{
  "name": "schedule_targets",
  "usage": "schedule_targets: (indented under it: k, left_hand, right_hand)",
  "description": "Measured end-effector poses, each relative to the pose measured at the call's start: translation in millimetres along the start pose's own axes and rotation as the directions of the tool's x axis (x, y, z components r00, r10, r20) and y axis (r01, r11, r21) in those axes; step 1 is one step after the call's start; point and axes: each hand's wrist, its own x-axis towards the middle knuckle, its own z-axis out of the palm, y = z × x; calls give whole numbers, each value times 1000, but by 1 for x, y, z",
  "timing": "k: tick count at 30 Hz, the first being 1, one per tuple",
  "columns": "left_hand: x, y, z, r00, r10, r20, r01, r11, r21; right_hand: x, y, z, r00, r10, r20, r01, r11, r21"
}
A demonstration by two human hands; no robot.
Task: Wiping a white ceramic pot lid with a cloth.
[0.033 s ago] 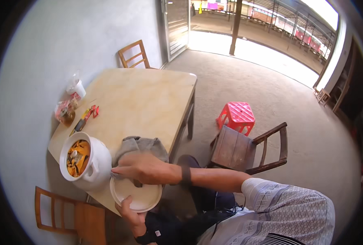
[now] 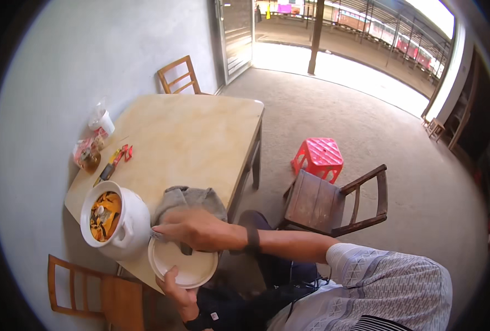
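My left hand (image 2: 177, 291) grips the near rim of a round white lid (image 2: 173, 263) from below and holds it at the table's near edge. My right hand (image 2: 196, 228) lies across the lid's top, with a black band on the wrist. Its fingers press the near edge of a crumpled grey cloth (image 2: 192, 197) onto the lid. Just left of the lid stands a white two-handled pot (image 2: 128, 225), uncovered, with orange and yellow packets inside.
The pale wooden table (image 2: 190, 138) stands against a grey wall. A white cup (image 2: 104, 120), a pink packet (image 2: 83, 149) and small red items (image 2: 122, 153) lie at its left side. Wooden chairs (image 2: 333, 201) (image 2: 179, 74) (image 2: 96, 292) and a red plastic stool (image 2: 318, 157) stand around it.
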Motion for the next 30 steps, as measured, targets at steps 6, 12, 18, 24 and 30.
schedule_targets:
  k: [6, 12, 18, 24, 30]
  left_hand:
    - [-3, 2, -2, 999, -27, -32, 28, 999, 45]
    - [18, -7, -30, 988, -62, 141, 52, 996, 74]
    - [14, -9, -39, 990, -57, 130, 47, 996, 75]
    - [9, -1, -32, 977, -19, 210, 14, 1000, 24]
    - [6, -6, -29, 990, 57, 131, -60, 998, 21]
  right_hand:
    - [-27, -16, 21, 959, 213, -187, -202, 976, 76]
    - [7, -8, -14, 974, -208, 91, 209, 978, -9]
    - [31, -7, 3, 907, -370, 200, 387, 921, -51]
    - [15, -15, 5, 996, -43, 79, 47, 998, -49]
    - [-22, -33, 35, 895, 371, -248, -346, 928, 139]
